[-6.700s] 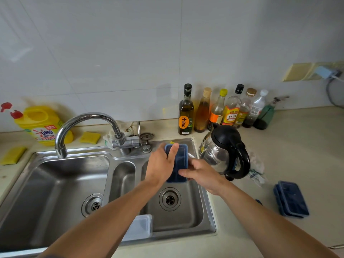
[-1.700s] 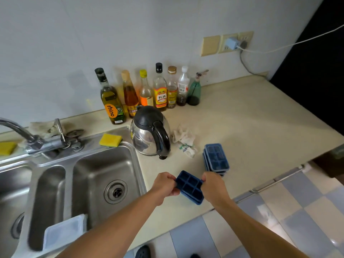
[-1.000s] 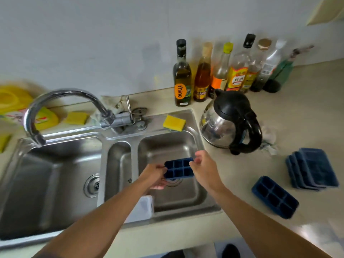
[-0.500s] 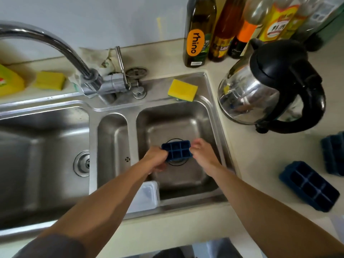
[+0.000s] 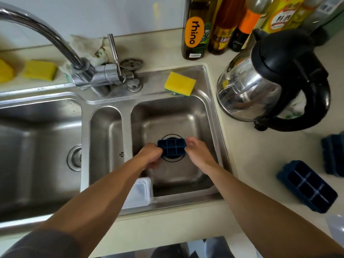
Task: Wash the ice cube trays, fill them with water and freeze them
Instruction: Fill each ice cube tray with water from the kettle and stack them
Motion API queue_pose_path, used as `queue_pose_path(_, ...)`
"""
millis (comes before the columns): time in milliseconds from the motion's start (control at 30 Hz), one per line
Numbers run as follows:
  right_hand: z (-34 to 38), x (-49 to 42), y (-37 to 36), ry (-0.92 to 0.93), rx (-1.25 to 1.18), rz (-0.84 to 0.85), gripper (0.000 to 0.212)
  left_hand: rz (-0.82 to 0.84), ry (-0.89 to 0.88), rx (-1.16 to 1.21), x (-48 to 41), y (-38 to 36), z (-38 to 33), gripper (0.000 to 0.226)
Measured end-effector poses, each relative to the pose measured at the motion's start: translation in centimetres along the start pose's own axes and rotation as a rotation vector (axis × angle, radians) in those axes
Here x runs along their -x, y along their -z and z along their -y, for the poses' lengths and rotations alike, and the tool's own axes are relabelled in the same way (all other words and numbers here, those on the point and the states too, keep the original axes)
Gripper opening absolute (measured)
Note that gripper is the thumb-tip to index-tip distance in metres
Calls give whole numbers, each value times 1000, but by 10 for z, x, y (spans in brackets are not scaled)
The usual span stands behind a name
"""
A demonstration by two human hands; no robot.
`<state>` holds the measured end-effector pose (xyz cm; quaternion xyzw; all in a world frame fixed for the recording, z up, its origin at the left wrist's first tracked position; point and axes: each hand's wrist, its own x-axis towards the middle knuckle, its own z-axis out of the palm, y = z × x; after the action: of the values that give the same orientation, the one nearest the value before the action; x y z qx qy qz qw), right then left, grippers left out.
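A small dark blue ice cube tray (image 5: 172,147), open side up, is low in the right sink basin (image 5: 173,175), over the drain. My left hand (image 5: 149,157) grips its left end. My right hand (image 5: 197,151) is at its right end with fingers curled on the edge. A second blue ice cube tray (image 5: 307,186) lies open side up on the counter at the right. A stack of blue trays (image 5: 333,151) sits beyond it at the frame edge. The tap (image 5: 37,27) arcs to the left, and no water runs.
A yellow sponge (image 5: 180,83) lies on the sink's back rim. A steel kettle (image 5: 270,84) with a black handle stands right of the sink. Bottles (image 5: 195,28) line the wall. A clear plastic lid (image 5: 139,192) rests at the sink's front. A large left basin (image 5: 37,155) adjoins.
Both hands have lowered the small tray deeper into the right basin, over the drain. The view has moved closer to the sink.
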<state>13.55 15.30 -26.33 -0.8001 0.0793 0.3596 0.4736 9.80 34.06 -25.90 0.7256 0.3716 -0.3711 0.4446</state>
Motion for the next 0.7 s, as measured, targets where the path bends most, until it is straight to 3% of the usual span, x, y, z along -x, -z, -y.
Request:
queue_pose_path(200, 16, 50, 38, 159, 97, -48, 32, 6, -4, 69, 32, 0, -11, 30)
queue_pose_path(400, 33, 112, 95, 320, -67, -185, 15, -37, -52, 343, 84, -14, -46, 16)
queue_pose_path(500, 37, 139, 128, 409, -143, -362, 30, -35, -142, 550, 107, -27, -65, 26)
queue_pose_path(600, 45, 157, 166, 539, -225, -644, 48, -75, -271, 646, 126, -44, -75, 22)
queue_pose_path(700, 59, 162, 204, 614, -298, -826, 38, -123, -375, 622, 140, -59, -81, 20)
